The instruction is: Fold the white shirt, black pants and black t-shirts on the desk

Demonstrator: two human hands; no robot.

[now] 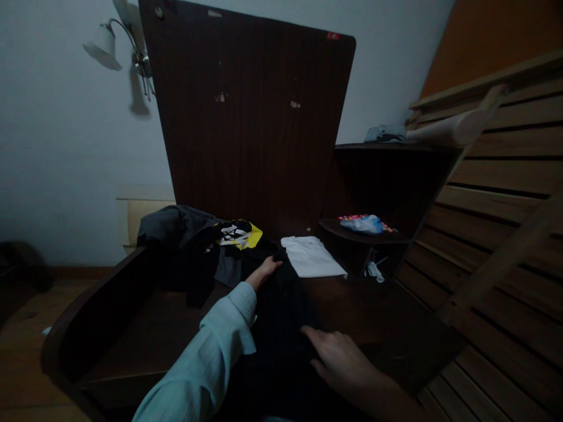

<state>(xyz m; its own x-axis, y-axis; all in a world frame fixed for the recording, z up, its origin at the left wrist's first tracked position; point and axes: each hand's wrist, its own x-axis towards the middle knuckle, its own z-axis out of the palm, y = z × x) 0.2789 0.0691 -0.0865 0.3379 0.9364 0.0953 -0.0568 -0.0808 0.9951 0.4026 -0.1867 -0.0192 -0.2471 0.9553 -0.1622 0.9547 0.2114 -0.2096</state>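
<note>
A long black garment (pixel 281 346), its exact kind too dark to tell, stretches from the bench toward me. My left hand (pixel 267 268), in a light teal sleeve, is closed on its far end. Nearer to me, my right hand (pixel 338 354) is at the garment's right side, fingers bent round the cloth; the fingertips are partly lost in the dark. Just right of my left hand lies a folded white cloth (pixel 312 257). A heap of dark clothes (pixel 180 225) sits to the left, with a yellow, black and white printed piece (pixel 240 234) on it.
The dark wooden bench (pixel 132 346) has a curved raised left side and a tall back panel (pixel 255 117). Corner shelves (pixel 391 237) at the right hold a plastic bag (pixel 363 224). Wooden slats (pixel 505 234) lean along the right. A wall lamp (pixel 103 47) hangs upper left.
</note>
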